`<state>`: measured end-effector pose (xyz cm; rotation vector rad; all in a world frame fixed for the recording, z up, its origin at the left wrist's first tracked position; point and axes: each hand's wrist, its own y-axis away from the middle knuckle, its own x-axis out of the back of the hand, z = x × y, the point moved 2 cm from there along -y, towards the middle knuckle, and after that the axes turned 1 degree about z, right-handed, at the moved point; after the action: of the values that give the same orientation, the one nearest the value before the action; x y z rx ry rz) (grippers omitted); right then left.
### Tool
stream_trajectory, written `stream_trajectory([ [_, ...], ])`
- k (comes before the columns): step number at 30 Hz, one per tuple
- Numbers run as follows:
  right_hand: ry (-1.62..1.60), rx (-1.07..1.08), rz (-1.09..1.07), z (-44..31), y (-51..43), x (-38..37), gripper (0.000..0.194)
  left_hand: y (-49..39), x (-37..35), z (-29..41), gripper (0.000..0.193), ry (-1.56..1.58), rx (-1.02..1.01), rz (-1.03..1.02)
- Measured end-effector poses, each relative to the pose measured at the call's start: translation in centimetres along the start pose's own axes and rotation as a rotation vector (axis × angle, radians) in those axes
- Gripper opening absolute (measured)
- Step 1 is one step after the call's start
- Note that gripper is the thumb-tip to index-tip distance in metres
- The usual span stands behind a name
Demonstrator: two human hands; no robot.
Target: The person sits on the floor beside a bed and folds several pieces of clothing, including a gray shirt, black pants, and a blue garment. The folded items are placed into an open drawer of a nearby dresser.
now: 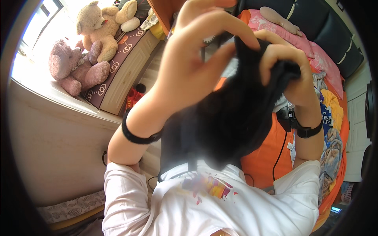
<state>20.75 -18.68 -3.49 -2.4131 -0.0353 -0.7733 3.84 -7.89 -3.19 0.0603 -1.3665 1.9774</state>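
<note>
A black cloth garment (236, 109), whose exact kind I cannot tell, hangs from both my hands in front of my chest. My left hand (189, 65) pinches its upper edge between thumb and fingers. On the other side my right hand (291, 67) grips a gathered fold, with the fingers curled over the fabric. Its lower part is blurred and covers some of my white T-shirt (254, 203). Both wrists bear black straps, and a dark device (285, 118) with a cable sits by the right one.
A bed with an orange sheet (260, 165) lies to the right, with piled clothes and blankets (333, 138), pink pillows (322, 59) and a dark padded headboard (319, 23). Teddy bears (100, 32) sit on a patterned window ledge (118, 63) at left. A red object (134, 96) stands beside the ledge.
</note>
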Motion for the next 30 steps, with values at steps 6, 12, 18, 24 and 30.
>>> stream_trajectory([
  [6,0.037,-0.102,0.189,3.1,-0.4,0.4,0.028,6.4,-0.9,0.4,0.064,-0.093,0.230,-0.179],
  [12,0.218,0.008,0.255,3.6,-2.5,1.8,0.021,6.1,0.3,-5.8,0.035,-0.201,0.436,-0.124],
  [18,0.140,-0.005,0.738,3.3,2.8,1.4,0.043,6.4,2.7,-2.0,0.025,-0.404,0.071,0.116],
  [24,-0.341,-0.240,0.352,4.9,13.3,-5.5,0.023,14.3,-0.4,0.7,0.085,0.136,0.361,-0.263],
  [30,-0.522,-0.546,0.048,5.2,23.3,-14.2,0.032,24.3,-5.0,1.9,0.045,0.397,0.691,-0.528],
])
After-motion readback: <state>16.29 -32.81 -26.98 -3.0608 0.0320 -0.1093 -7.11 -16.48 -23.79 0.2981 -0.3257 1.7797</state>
